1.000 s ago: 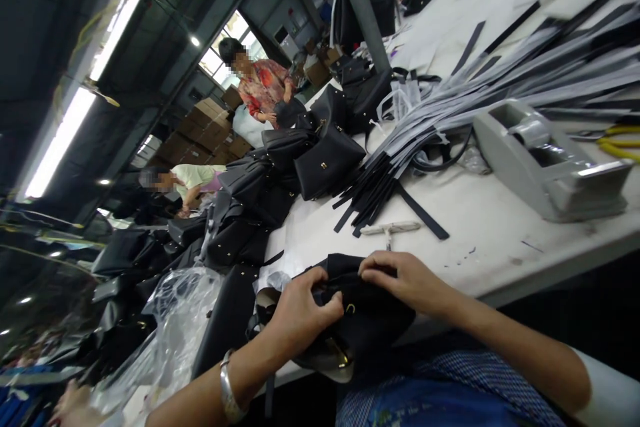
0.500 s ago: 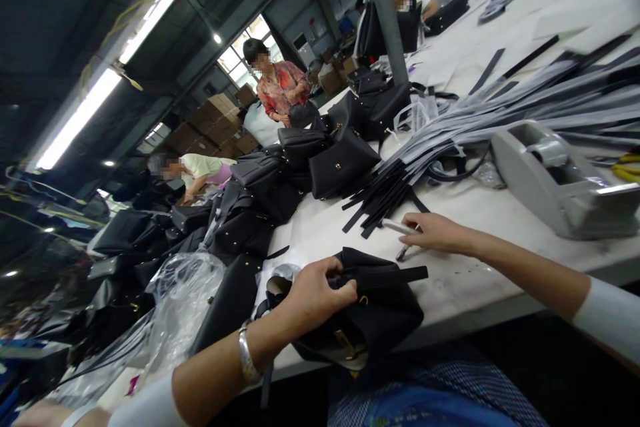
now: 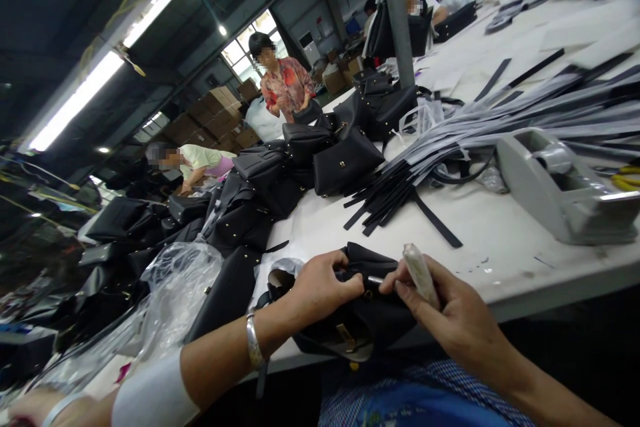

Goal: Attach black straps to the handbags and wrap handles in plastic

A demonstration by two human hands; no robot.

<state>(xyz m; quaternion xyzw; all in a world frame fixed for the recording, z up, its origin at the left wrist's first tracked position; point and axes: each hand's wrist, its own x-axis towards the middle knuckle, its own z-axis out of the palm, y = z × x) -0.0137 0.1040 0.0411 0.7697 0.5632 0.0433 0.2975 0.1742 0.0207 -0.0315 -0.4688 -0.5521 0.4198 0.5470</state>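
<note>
A black handbag (image 3: 387, 323) with gold-coloured fittings lies at the table edge in front of me, its opening facing me. My left hand (image 3: 323, 283) is closed on the bag's upper edge and a black strap there, thumb and fingers pinching. My right hand (image 3: 453, 310) grips a tool with a white, wrapped-looking handle (image 3: 420, 273). A metal tip shows between my two hands, close to the strap by the left thumb; whether it touches cannot be made out. The right fingers cover the strap's far end.
Black handbags (image 3: 345, 163) are heaped at the back and left, beside clear plastic wrap (image 3: 187, 287). Black and grey strips (image 3: 450, 147) fan across the table near a grey tape dispenser (image 3: 565, 193). A metal post (image 3: 397, 20) rises behind. Several people stand further off.
My right hand has come from the tabletop, left and down to the bag, bringing the white-handled tool. A black strip it partly covered now shows on the table. My left hand keeps its hold.
</note>
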